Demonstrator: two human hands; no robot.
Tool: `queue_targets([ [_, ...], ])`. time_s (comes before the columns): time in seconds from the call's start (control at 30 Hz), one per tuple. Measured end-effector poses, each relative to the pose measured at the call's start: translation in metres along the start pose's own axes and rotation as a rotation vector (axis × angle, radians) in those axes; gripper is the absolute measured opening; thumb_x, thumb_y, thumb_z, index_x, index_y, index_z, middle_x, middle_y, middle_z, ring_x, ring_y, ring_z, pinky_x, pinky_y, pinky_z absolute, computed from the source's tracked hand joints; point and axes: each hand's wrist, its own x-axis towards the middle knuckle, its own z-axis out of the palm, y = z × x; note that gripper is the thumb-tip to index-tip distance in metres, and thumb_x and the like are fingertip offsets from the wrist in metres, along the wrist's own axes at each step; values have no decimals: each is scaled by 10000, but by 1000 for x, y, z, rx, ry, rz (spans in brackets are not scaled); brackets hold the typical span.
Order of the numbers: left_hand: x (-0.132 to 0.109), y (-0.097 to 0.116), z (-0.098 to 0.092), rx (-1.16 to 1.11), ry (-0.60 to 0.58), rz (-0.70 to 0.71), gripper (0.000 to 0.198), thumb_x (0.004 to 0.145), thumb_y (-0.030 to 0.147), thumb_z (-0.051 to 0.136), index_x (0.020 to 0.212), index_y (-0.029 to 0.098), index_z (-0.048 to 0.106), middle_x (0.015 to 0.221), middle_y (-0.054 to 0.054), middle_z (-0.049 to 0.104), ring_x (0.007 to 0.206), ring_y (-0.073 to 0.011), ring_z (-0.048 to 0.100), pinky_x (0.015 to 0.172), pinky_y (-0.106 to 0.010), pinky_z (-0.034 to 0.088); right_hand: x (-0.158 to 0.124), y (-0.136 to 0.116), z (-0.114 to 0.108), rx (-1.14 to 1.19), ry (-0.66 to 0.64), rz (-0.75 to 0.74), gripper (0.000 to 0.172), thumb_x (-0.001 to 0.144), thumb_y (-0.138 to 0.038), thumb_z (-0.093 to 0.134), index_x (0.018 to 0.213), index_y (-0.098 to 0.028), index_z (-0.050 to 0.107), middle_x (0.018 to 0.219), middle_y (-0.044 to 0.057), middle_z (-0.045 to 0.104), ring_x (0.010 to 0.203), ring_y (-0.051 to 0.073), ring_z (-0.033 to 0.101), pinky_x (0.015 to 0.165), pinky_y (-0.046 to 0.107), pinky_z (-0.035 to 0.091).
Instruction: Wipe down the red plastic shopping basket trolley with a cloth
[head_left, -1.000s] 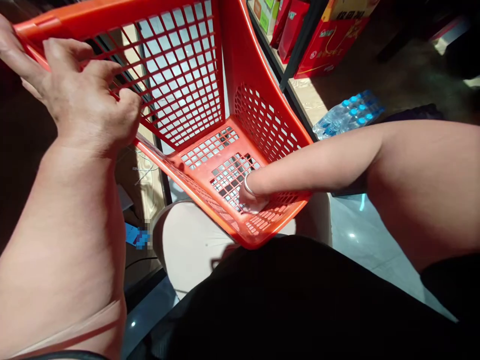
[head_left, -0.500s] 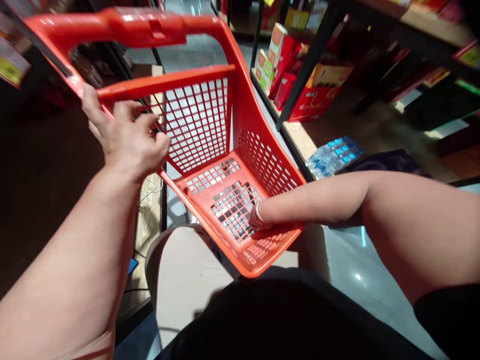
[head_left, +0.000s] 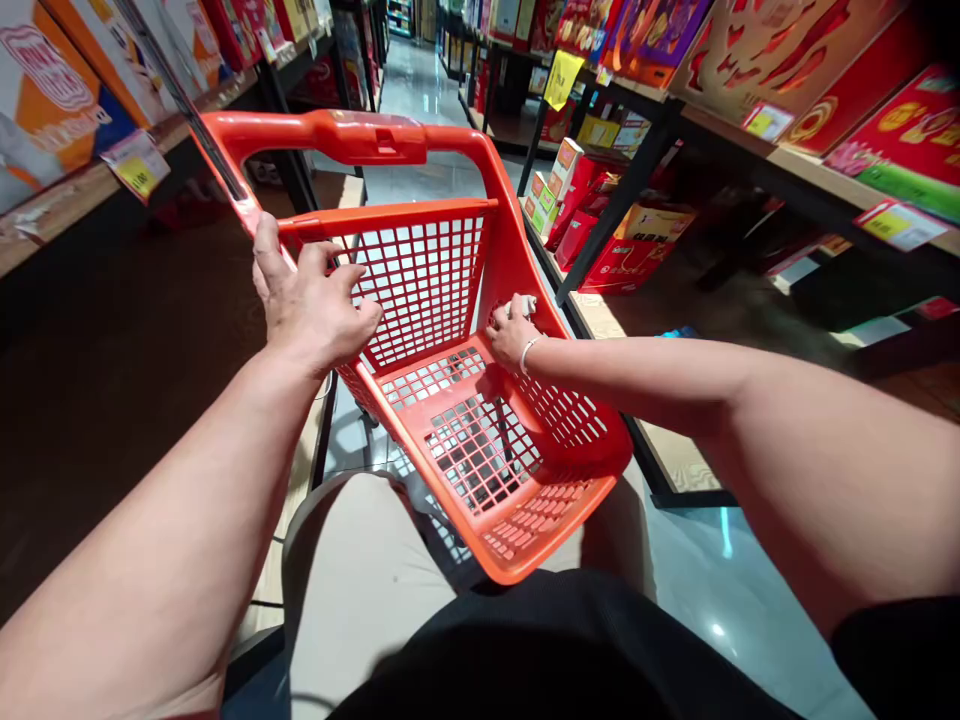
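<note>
A red plastic shopping cart with lattice walls and floor stands tilted in front of my knees, its basket bare apart from my right hand. My left hand is hooked over the left rim, near where the rim meets the back lattice panel. My right hand, with a white band at the wrist, reaches into the basket against the right side wall. Its fingers close on a small whitish crumpled cloth or wipe, mostly hidden by the hand.
Shelves of boxed goods line both sides, with white and orange boxes at left and red gift boxes low at right. A yellow price tag hangs from the right shelf. The tiled aisle runs on beyond the cart handle.
My right hand has moved from the near end of the basket floor up and forward to the right wall. The view has shifted upward; my left hand stays on the rim.
</note>
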Motion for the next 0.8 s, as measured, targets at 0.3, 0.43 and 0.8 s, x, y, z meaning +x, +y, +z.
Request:
queue_targets([
  [0.3, 1, 1, 4, 125, 60, 19, 631, 785, 538, 509, 1278, 194, 702, 1492, -3, 535, 1554, -379, 64, 1238, -630, 60, -99, -52, 34, 17, -646, -93, 177, 657, -316, 830, 786, -224, 752, 983, 101, 717, 1105, 378, 580, 950, 591, 434],
  [0.43, 1, -4, 6, 183, 95, 63, 557, 782, 460, 528, 1210, 171, 736, 1434, -64, 577, 1539, -417, 99, 1241, -659, 74, -77, -20, 4, -122, -215, -64, 131, 857, -265, 640, 913, -220, 749, 1074, 105, 702, 1165, 347, 516, 968, 529, 399],
  [0.8, -2, -3, 4, 196, 121, 56, 427, 760, 381, 578, 1124, 250, 758, 1387, -39, 627, 1545, -390, 138, 1265, -575, 135, -57, -4, -25, -317, -14, 105, 273, 917, -189, 485, 999, -204, 745, 1098, 147, 700, 1146, 382, 506, 902, 612, 427],
])
